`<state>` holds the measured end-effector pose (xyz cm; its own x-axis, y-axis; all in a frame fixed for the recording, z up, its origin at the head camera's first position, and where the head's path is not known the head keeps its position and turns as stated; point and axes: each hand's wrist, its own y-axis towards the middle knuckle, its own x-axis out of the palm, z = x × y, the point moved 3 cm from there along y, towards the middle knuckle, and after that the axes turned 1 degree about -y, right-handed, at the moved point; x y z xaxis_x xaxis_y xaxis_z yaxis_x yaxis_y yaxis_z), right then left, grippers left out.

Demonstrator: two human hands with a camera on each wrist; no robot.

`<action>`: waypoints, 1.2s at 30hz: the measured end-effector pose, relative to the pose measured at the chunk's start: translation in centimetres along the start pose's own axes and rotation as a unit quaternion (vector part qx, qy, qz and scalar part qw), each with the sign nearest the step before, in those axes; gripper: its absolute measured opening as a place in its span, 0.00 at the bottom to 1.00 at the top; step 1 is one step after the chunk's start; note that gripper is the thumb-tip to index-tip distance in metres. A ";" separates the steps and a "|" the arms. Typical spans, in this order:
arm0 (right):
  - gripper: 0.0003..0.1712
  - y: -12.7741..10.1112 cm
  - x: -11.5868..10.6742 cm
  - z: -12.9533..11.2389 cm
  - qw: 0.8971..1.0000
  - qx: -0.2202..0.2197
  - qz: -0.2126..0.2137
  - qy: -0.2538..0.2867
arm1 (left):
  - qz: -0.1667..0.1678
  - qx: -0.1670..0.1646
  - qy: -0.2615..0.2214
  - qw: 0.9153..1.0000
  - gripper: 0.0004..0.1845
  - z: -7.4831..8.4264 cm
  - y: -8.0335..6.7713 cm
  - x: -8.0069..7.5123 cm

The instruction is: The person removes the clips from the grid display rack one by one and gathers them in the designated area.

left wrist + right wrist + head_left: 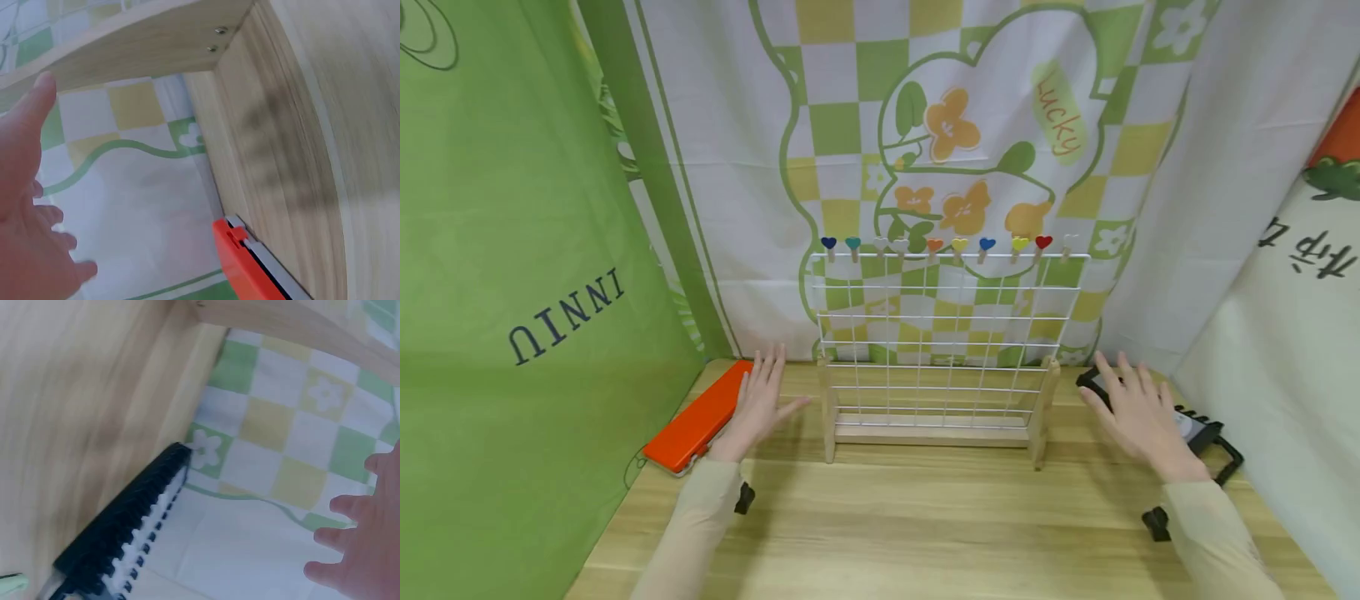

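Observation:
Fingers spread, my left hand (760, 407) hovers between an orange-red flat case (703, 417) and the left end of a white wire grid rack (940, 342). My right hand (1138, 417), also spread, is over a black and grey item with a toothed edge (1195, 429), partly hidden beneath it. Neither hand holds anything. The rack stands upright in wooden end supports (1042, 417). Along its top wire sit several small heart-topped clothespins, among them a red one (1043, 242) and a dark blue one (828, 243). In the left wrist view the case's end (240, 256) shows near the table's back edge.
The wooden table (917, 517) runs up to a checked green and yellow curtain (835, 129) behind the rack. A green cloth (512, 250) hangs on the left, a white printed cloth (1285, 358) on the right.

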<state>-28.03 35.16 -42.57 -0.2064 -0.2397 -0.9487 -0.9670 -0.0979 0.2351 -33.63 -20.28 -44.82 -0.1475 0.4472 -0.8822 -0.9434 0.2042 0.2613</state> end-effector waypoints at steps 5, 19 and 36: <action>0.40 0.0 -2.3 -1.0 0.996 -0.038 0.062 0.045 | -0.030 0.039 -0.102 0.994 0.54 0.6 0.0 0.0; 0.24 1.1 -10.0 -5.3 0.936 -0.117 0.250 0.220 | -0.065 0.016 -0.230 0.971 0.50 1.3 0.6 1.6; 0.22 3.5 -18.1 -9.8 0.903 -0.163 0.281 0.282 | -0.092 0.029 -0.323 0.941 0.43 1.6 0.9 3.9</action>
<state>-26.19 29.69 -22.50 -0.4542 -0.7841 -0.4229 -0.6187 -0.0639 0.7830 -34.61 -16.94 -47.40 0.2460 0.8320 -0.4973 -0.9144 0.3693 0.1655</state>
